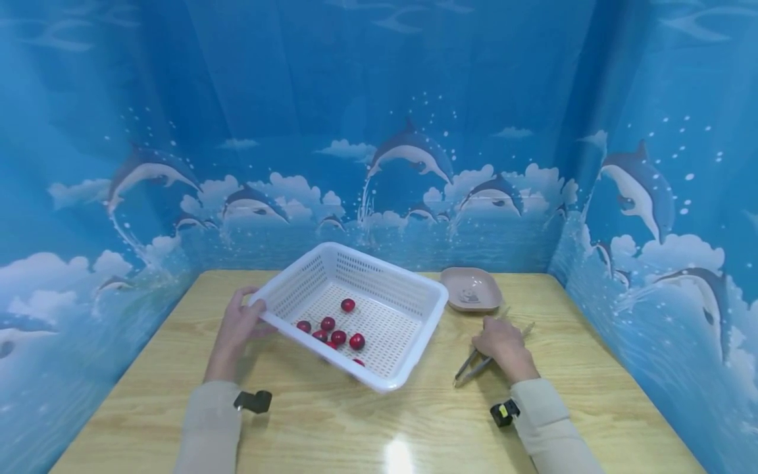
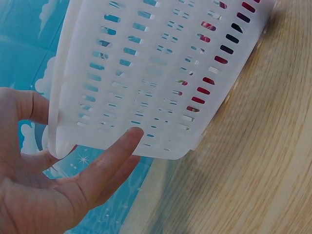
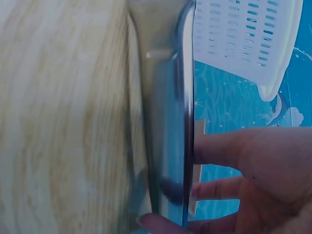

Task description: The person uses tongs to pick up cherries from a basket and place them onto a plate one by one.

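My left hand (image 1: 239,322) grips the left corner of a white perforated plastic basket (image 1: 385,276). In the left wrist view its fingers (image 2: 114,158) lie along the basket's outer wall, near the rim. The basket is tilted toward me, its underside off the table at the left. Several small, round, dark red fruits (image 1: 357,341) lie inside, mostly gathered along the near side. On the right, my right hand (image 1: 502,345) holds metal tongs (image 1: 476,370) low over the table. The right wrist view shows its fingers at the edges of the tongs (image 3: 188,97), whose two arms stand apart.
A pinkish-brown square bowl (image 1: 472,289) with a panda picture stands at the back right, beyond my right hand. The light wooden table (image 1: 331,428) ends at blue curtains (image 1: 284,79) printed with dolphins, at the back and both sides.
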`<state>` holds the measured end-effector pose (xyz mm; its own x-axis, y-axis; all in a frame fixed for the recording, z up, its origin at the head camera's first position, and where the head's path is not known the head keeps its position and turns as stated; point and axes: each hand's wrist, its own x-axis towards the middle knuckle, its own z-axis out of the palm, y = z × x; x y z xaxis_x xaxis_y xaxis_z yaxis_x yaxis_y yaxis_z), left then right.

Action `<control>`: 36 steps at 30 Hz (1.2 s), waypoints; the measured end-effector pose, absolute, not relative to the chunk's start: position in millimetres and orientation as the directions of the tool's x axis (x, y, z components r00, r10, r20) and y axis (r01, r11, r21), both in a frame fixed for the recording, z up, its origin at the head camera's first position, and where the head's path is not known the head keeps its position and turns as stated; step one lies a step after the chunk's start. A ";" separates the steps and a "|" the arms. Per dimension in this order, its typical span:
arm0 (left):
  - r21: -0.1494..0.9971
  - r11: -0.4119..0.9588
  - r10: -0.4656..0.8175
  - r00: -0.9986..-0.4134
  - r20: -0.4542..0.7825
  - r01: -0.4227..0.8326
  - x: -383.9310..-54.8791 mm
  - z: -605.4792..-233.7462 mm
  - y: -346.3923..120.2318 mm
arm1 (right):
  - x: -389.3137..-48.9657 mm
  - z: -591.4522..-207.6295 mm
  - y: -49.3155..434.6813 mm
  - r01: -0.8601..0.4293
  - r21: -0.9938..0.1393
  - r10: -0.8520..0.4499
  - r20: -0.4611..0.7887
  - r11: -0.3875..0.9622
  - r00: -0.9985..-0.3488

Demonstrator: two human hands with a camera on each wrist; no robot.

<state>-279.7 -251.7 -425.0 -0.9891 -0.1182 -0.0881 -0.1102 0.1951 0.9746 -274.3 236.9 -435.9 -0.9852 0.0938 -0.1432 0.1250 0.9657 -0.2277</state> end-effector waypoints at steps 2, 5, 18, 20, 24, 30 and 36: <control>0.974 0.198 -0.119 -0.989 -0.088 -0.111 -279.9 -425.3 -251.6 | -273.5 -436.3 238.0 0.126 -0.252 0.092 -0.142 0.960 -0.986; 0.973 0.202 -0.119 -0.989 -0.090 -0.113 -280.1 -425.4 -251.5 | -271.4 -434.9 238.9 0.128 -0.268 0.095 -0.133 0.955 -0.987; 0.973 0.200 -0.132 -0.987 -0.086 -0.112 -279.5 -424.0 -250.8 | -268.4 -412.1 244.2 0.048 -0.356 0.065 0.036 0.933 -0.997; 0.974 0.197 -0.131 -0.988 -0.084 -0.109 -279.4 -424.4 -250.8 | -267.9 -408.8 243.8 0.020 -0.367 0.044 0.055 0.930 -0.998; 0.975 0.197 -0.128 -0.989 -0.080 -0.105 -279.5 -424.9 -251.3 | -266.6 -403.5 241.3 -0.026 -0.378 0.008 0.087 0.925 -0.996; 0.971 0.209 -0.133 -0.987 -0.094 -0.121 -280.5 -425.0 -251.3 | -265.5 -397.9 237.2 -0.096 -0.346 -0.051 0.139 0.933 -0.989; 0.972 0.202 -0.138 -0.986 -0.096 -0.123 -280.7 -424.1 -250.9 | -267.0 -390.0 232.9 -0.119 -0.373 -0.055 0.179 0.920 -0.982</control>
